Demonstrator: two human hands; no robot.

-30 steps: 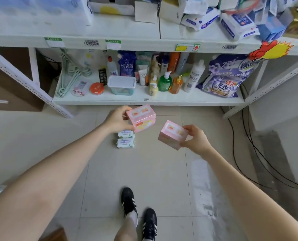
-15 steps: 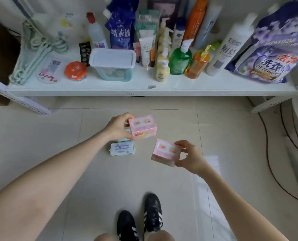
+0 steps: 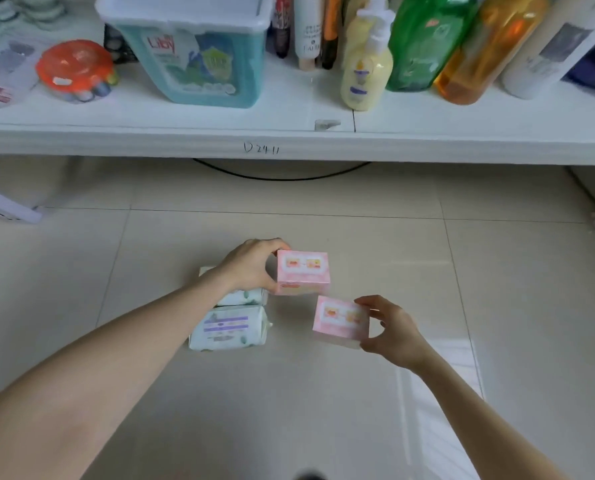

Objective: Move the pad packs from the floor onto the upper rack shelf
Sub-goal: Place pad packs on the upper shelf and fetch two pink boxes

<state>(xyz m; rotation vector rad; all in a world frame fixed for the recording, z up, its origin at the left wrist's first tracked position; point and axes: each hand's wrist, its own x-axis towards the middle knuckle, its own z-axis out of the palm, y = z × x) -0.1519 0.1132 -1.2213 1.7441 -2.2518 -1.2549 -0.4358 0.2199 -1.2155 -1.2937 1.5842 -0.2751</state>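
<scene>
No pack has yet been shelved: one pink pack [image 3: 303, 271] is grasped by the left hand [image 3: 251, 266] at 12 o'clock of another [image 3: 341, 322] grasped by the right hand [image 3: 391, 329], while two white packs [image 3: 228, 327] lie on the floor [image 3: 497, 289] at 9 o'clock.

Pale beige glossy floor tiles [image 3: 324, 393] with thin dark grout lines spread beneath and around both hands. Beyond the hands runs a low white rack shelf [image 3: 185, 140] marked with handwritten characters on its front edge, and a thin black cable [image 3: 282, 176] sags under it. Soft window glare [image 3: 438, 393] streaks the tiles near the right forearm.
</scene>
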